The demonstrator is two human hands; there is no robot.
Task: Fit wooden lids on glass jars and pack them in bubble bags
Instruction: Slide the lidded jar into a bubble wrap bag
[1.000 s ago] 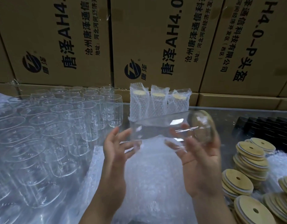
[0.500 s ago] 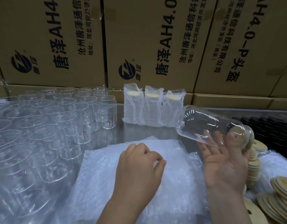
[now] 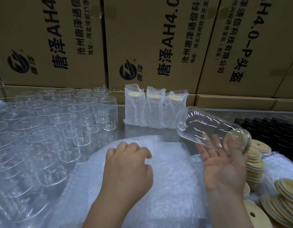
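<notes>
Glass jar (image 3: 206,127) tilted, frame right, gripped in my right hand (image 3: 224,167), thumb pinning lid (image 3: 238,134) on | left hand (image 3: 127,168) curled on bubble bags (image 3: 175,170) to peel one; pinch unclear

packing workshop, wall of stacked printed cartons (image 3: 150,38), rows of glass jars (image 3: 60,120), wooden lid piles (image 3: 254,162)
</notes>
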